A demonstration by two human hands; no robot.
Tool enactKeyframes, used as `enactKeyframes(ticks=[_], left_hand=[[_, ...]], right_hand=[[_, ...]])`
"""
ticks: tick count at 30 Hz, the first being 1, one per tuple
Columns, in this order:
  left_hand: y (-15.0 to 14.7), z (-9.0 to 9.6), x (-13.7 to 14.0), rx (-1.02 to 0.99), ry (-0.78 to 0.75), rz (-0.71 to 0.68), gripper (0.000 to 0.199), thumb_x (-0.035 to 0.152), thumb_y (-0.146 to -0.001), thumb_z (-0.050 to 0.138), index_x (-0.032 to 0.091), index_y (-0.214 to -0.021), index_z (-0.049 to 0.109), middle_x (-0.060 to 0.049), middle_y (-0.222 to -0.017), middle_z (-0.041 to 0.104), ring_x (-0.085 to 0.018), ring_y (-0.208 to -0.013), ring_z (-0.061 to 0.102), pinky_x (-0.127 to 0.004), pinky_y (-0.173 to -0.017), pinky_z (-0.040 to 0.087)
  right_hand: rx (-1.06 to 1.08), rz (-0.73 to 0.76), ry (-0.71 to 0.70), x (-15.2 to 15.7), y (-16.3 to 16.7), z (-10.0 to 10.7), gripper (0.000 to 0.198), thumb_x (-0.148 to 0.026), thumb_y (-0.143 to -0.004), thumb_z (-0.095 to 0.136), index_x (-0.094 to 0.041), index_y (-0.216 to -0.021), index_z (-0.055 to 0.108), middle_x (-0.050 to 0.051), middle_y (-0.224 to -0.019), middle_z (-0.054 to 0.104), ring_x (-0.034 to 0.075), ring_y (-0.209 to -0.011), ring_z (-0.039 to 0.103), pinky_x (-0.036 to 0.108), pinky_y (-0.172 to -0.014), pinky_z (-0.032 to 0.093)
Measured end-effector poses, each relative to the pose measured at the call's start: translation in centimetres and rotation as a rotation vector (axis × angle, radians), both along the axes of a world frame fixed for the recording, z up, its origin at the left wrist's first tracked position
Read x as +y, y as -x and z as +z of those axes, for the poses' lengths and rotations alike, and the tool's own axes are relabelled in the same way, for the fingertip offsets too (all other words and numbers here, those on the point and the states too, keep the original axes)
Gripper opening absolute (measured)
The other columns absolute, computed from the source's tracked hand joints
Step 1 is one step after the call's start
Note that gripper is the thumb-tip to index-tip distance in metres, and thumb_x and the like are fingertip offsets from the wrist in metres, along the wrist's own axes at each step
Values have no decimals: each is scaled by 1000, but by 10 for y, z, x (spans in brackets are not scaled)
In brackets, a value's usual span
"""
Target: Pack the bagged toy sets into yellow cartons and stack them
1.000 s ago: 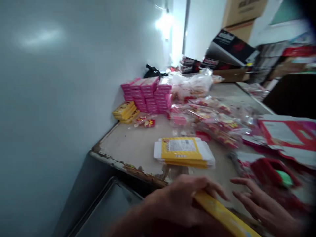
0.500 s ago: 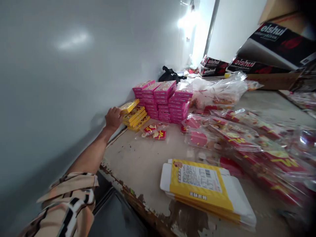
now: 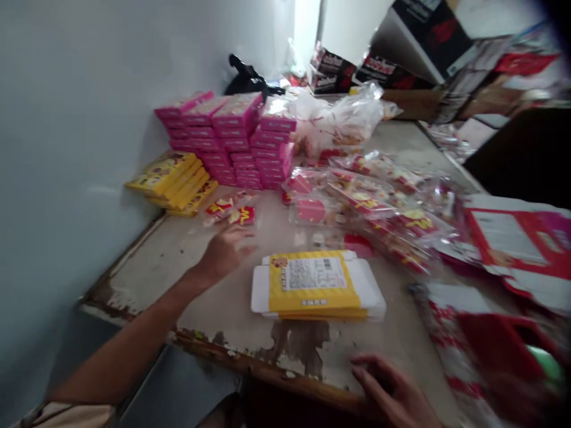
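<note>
My left hand (image 3: 225, 252) is over the table (image 3: 200, 315), its fingers stretched out and holding nothing. Just beyond it lie small clear packets with red and yellow labels (image 3: 243, 215). To its right is a pile of flattened yellow cartons (image 3: 312, 285) with white flaps, a printed panel facing up. At the table's front edge, my right hand (image 3: 395, 389) rests with loosely curved fingers apart, nothing visible in them; it is nearest the flattened cartons. Against the wall at the left, filled yellow boxes (image 3: 173, 175) are stacked, the upper ones leaning.
Pink boxes (image 3: 236, 139) stand in tall stacks behind. Clear packets (image 3: 370, 202) heap up on the right, with a clear plastic bag (image 3: 339, 122) behind. Red and white flat cartons (image 3: 513, 238) lie at the far right. Black cartons (image 3: 332, 71) sit at the back.
My left hand has let go of a yellow box on the left stack and come back toward the flattened cartons. My right hand has come into view. The camera has turned right.
</note>
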State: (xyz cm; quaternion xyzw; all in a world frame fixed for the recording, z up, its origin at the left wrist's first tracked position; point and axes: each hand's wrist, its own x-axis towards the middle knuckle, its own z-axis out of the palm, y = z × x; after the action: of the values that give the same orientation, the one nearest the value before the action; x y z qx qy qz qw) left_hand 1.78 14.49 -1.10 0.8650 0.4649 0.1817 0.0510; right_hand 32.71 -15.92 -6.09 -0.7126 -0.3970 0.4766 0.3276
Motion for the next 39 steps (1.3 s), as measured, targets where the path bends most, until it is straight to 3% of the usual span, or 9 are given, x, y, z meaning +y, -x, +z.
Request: enactKeyframes(ticks=[3, 6, 11, 15, 20, 23, 27, 33, 39], left_hand=[[-85, -10, -35, 39, 167, -334, 66, 57, -72, 85, 20, -124, 67, -12, -124, 67, -31, -117, 61, -41, -104, 48], [-134, -12, -36, 140, 305, -325, 75, 56, -53, 95, 20, -113, 68, -13, -119, 66, -35, -115, 60, -42, -96, 50], [-143, -3, -5, 120, 347, -280, 49, 42, -58, 92, 20, -94, 66, -7, -106, 66, -27, -99, 63, -32, -80, 47], [-146, 30, -2, 89, 396, -328, 38, 39, -64, 86, 19, -84, 61, -1, -85, 64, -19, -77, 60, -28, -66, 41], [-166, 80, -19, 48, 674, -672, 32, 42, -76, 76, 19, -83, 54, 5, -75, 57, -13, -67, 53, -24, -61, 38], [-177, 84, -39, 26, 591, -809, 25, 37, -84, 67, 19, -80, 50, 4, -76, 53, -13, -70, 49, -25, -64, 35], [-179, 70, -68, 180, 409, -814, 19, 37, -93, 58, 19, -89, 57, -1, -84, 60, -15, -74, 51, -26, -66, 36], [-173, 68, -84, 369, 344, -596, 43, 58, -96, 55, 25, -122, 65, -4, -92, 71, -22, -81, 63, -28, -69, 41], [-169, 53, -95, 391, 280, -605, 49, 50, -107, 33, 23, -136, 62, -12, -117, 74, -26, -105, 68, -32, -86, 47]], right_hand=[[66, -116, -152, 26, -3, 24, 47, -67, -81, 70, -23, -95, 73, 0, -62, 59, 20, -56, 56, 32, -54, 46], [67, -252, -343, 57, -12, 39, 44, -58, -85, 73, -22, -108, 70, 5, -83, 69, 22, -77, 65, 34, -71, 52], [129, -236, -361, 97, -23, 38, 63, -55, -78, 77, -16, -125, 61, 18, -119, 69, 29, -105, 69, 41, -89, 55], [115, -213, -419, 110, -17, 36, 62, -50, -79, 75, -16, -128, 59, 18, -122, 69, 28, -105, 69, 42, -90, 56], [-41, -408, -634, 107, -9, 38, 64, -49, -73, 83, -17, -123, 59, 12, -113, 70, 27, -96, 69, 39, -83, 55], [-82, -474, -700, 101, -8, 29, 48, -48, -70, 86, -18, -101, 65, 8, -98, 71, 25, -88, 67, 36, -77, 55], [-24, -321, -678, 85, -17, 18, 28, -44, -76, 81, -19, -85, 74, 5, -88, 74, 23, -81, 67, 34, -76, 53], [704, 225, -404, 92, -46, 37, 57, -31, -56, 96, -23, -109, 78, 1, -104, 80, 23, -93, 72, 33, -86, 55], [789, 171, -356, 101, -40, 20, 44, -41, -61, 94, -19, -97, 79, 3, -94, 79, 21, -92, 71, 35, -93, 53]])
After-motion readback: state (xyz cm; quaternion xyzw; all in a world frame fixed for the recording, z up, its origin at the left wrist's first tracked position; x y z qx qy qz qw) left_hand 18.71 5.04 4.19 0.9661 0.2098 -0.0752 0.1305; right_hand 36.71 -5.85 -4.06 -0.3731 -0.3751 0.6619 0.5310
